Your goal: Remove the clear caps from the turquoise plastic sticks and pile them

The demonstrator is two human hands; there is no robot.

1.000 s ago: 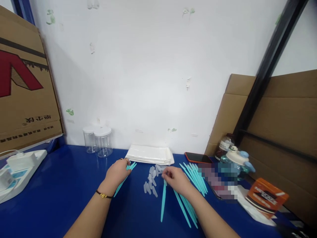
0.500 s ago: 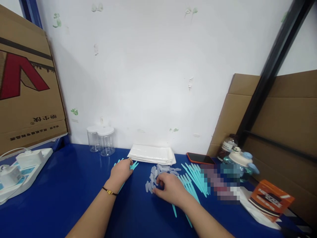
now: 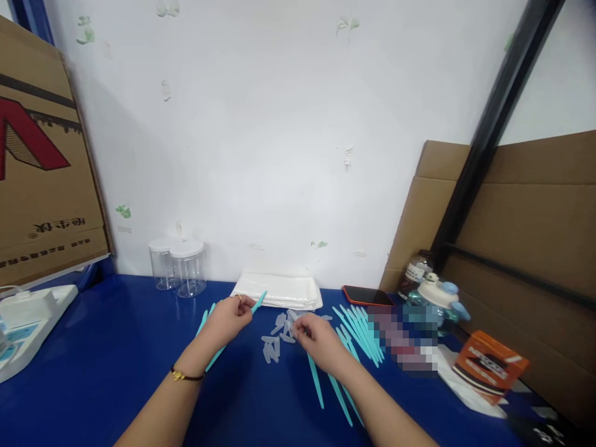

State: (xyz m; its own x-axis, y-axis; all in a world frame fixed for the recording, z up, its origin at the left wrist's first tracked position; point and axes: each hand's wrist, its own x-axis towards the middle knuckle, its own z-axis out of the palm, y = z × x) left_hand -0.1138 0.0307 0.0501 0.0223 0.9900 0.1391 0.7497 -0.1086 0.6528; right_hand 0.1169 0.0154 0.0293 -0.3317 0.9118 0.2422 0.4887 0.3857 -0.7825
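My left hand pinches a slim teal stick between thumb and fingers, its tip pointing up and right. Beneath that hand more teal sticks lie on the blue table, partly covered by it. My right hand is at the loose pile of small translucent plastic caps, its fingertips drawn together at the pile's right side. Whatever those fingertips grip is too small to make out. Under and beside my right forearm lie several more teal sticks, roughly side by side.
Behind the hands a stack of white packets rests by the wall. Two clear jars stand at the left, near a power strip. On the right are a phone, a teal bottle, a brown bottle and an orange box.
My left hand has lifted one teal stick, which now points out past its fingers. My right hand's fingers have closed together at the caps and moved slightly farther back. The view has shifted right.
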